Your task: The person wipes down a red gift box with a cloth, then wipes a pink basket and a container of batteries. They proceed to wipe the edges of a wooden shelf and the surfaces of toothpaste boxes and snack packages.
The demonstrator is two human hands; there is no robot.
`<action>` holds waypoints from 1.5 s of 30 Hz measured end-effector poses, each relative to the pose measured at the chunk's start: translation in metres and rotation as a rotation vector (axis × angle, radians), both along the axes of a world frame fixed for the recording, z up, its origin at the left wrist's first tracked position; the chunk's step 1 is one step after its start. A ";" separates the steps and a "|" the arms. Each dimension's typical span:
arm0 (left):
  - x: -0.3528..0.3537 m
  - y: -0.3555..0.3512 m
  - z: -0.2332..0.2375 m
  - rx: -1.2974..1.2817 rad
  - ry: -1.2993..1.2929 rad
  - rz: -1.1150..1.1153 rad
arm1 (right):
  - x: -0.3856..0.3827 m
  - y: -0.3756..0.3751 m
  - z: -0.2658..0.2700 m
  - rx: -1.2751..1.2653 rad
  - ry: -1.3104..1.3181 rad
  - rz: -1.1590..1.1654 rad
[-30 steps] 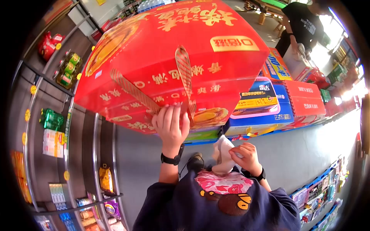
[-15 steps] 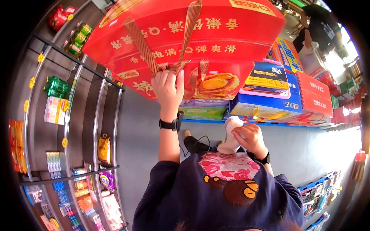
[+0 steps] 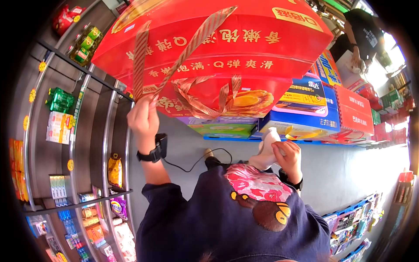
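Leftmost, left hand (image 3: 143, 117) clenched around the striped ribbon handle (image 3: 192, 43), taut and slanting up-right. Red gift box (image 3: 262, 65) high in front, long axis across the view, bow face toward the wearer. White cloth (image 3: 266, 150) gripped in curled right hand (image 3: 289, 156).

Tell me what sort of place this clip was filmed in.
Most likely a shop or small supermarket: shelves lined with packaged snacks, stacked boxes on display on the floor, and the left hand gripping the ribbon of a big red gift box. The right hand holds a cloth.
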State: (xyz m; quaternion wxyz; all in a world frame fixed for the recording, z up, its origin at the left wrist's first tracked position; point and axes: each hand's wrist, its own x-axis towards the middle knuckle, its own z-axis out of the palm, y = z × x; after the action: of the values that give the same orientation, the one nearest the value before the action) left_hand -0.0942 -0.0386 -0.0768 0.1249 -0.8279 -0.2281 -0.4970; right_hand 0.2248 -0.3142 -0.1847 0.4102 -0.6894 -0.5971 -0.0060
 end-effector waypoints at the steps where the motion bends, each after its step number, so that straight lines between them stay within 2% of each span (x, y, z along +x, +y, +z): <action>1: -0.002 0.004 0.003 -0.001 0.004 -0.005 | -0.001 -0.001 -0.003 0.001 0.028 -0.054; 5: -0.014 0.023 0.008 0.073 0.074 0.089 | -0.010 0.005 -0.013 -0.038 0.040 -0.065; 8: -0.023 0.040 0.013 0.232 0.004 0.224 | -0.023 0.019 -0.002 -0.037 -0.007 0.064; 9: -0.025 0.043 0.015 0.201 -0.027 0.233 | -0.027 0.022 -0.002 -0.036 0.011 0.093; 11: -0.018 0.043 0.013 0.070 -0.073 0.185 | -0.032 0.026 -0.003 -0.022 0.063 0.109; 13: -0.006 0.033 -0.001 -0.020 0.051 0.163 | -0.037 0.026 -0.009 -0.051 0.061 0.115; 15: 0.017 0.014 -0.017 0.038 0.110 0.069 | -0.033 0.027 -0.013 -0.018 0.013 0.120; 17: 0.048 -0.011 -0.028 0.108 0.008 -0.082 | -0.029 0.026 -0.011 -0.009 0.015 0.116; 23: 0.089 -0.096 -0.008 -0.152 -0.182 -0.376 | -0.019 0.019 -0.010 -0.007 0.066 0.123; 26: 0.076 -0.100 -0.005 -0.123 -0.112 -0.279 | -0.012 0.013 -0.014 0.016 0.048 0.190; 28: 0.073 -0.106 -0.003 -0.108 -0.053 -0.220 | -0.013 0.007 -0.003 -0.092 0.206 0.119; 31: 0.081 -0.117 -0.006 -0.204 0.036 0.048 | -0.005 0.016 0.019 0.018 0.259 0.078; 33: 0.094 -0.121 -0.011 -0.175 0.106 0.200 | 0.004 0.032 0.032 0.159 0.164 0.047; 37: 0.130 -0.135 -0.011 -0.160 0.088 0.297 | 0.014 0.060 0.071 0.085 -0.091 -0.119; 39: 0.142 -0.142 -0.008 -0.185 0.138 0.362 | 0.016 0.069 0.067 0.169 -0.211 -0.144; 45: 0.164 -0.157 -0.005 -0.168 0.087 0.301 | 0.016 0.076 0.077 -0.037 -0.293 -0.276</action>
State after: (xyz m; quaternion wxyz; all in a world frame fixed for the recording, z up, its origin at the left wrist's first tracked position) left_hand 0.0700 -0.1956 -0.0814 0.1379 -0.8127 -0.3844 -0.4157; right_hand 0.2409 -0.2379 -0.1077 0.3014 -0.7640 -0.5502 -0.1512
